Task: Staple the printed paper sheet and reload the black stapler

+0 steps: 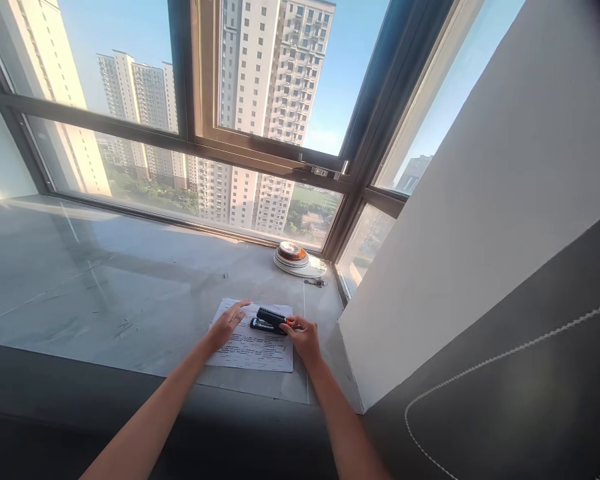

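Printed paper point(260, 357), text illegible, lies beneath one black stapler point(271, 316), gripped by the right hand point(303, 335), left hand point(227, 326) unclenched alongside.

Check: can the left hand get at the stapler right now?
Likely yes: the stapler opens toward the left hand, with only printed paper showing between them; the right hand holds its other end.
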`<state>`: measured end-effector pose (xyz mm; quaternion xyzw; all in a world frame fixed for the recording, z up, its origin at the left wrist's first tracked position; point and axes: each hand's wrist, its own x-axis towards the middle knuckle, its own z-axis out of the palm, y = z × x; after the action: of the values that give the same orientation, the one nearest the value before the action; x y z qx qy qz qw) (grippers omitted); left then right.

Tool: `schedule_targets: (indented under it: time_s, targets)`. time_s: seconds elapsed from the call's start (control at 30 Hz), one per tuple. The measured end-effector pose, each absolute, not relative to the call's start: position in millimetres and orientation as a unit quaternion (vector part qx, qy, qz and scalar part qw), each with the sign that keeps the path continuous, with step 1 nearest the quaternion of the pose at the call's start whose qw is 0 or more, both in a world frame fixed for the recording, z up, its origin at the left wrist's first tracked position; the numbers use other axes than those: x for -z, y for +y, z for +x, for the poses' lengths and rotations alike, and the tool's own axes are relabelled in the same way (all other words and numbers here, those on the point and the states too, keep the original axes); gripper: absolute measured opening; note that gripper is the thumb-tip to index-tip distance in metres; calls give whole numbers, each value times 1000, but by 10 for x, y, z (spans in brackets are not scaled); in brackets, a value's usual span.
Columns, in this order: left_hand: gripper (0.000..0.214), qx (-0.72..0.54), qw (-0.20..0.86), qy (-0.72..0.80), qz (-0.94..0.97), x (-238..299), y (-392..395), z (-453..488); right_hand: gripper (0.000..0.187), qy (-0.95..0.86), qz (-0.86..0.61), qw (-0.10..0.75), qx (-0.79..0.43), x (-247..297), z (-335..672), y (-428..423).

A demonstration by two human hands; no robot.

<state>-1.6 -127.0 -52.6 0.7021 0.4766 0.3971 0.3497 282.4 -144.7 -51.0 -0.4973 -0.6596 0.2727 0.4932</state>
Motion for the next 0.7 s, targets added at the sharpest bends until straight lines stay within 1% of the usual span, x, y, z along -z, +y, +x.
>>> schedule_targets:
  time_s: [0.1, 0.2, 0.3, 0.33, 0.37, 0.43, 0.5, 0.57, 0.63, 0.7]
  targets:
    - [57, -426, 384, 498, 650, 568, -1204, -60, 36, -662, -505, 487, -263, 520, 2835, -1429]
    - [64, -432, 406, 480, 647, 605, -1166, -58, 33, -692, -498, 461, -246, 524, 2855, -1413]
    - [72, -435, 418, 467, 647, 597, -1184, -29, 62, -756, -468, 401, -220, 529, 2859, -1392]
    - [74, -433, 420, 462, 650, 579, -1204, -20, 64, -771, -464, 382, -212, 531, 2856, -1387]
    - [77, -431, 423, 455, 654, 553, -1229, -13, 61, -780, -466, 366, -200, 534, 2852, -1386]
    - [79, -434, 427, 442, 658, 486, -1290, -4, 44, -789, -477, 351, -164, 535, 2848, -1399]
    - [76, -447, 433, 436, 650, 417, -1351, 0, 31, -794, -475, 359, -124, 526, 2854, -1439]
    - [72, -462, 445, 436, 631, 360, -1397, 5, 28, -802, -449, 384, -90, 501, 2862, -1498]
    - [69, -464, 466, 435, 615, 323, -1422, 16, 28, -812, -416, 404, -60, 465, 2859, -1560]
    - [68, -462, 481, 429, 610, 300, -1431, 32, 30, -826, -391, 407, -23, 431, 2835, -1610]
